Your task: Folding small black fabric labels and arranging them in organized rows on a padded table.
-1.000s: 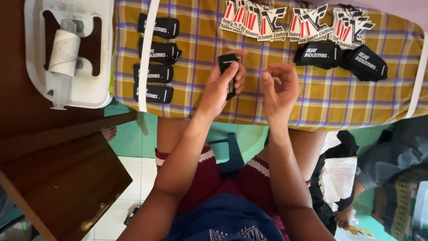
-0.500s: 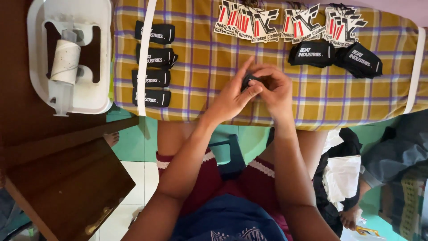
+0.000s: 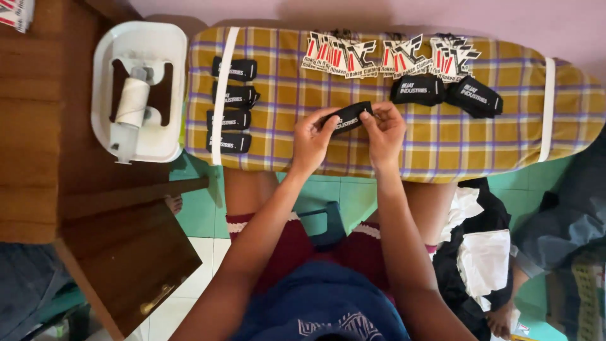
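Checked board [image 3: 442, 145] | left hand [image 3: 311, 140], right hand [image 3: 386, 129] pinch one black label [image 3: 348, 116] | four stacked labels [image 3: 231, 104]

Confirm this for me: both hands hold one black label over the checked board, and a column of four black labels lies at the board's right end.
Not quite. Both the left hand and right hand do hold one black label over the checked board, but the column of four black labels lies at the board's left end, as the head view shows.

Colours, centre and upper frame
Black label [image 3: 348, 117] with white print; yellow-purple plaid board cover [image 3: 404, 148]; white tray [image 3: 165, 76] upper left; red-white-black stickers [image 3: 385, 53].
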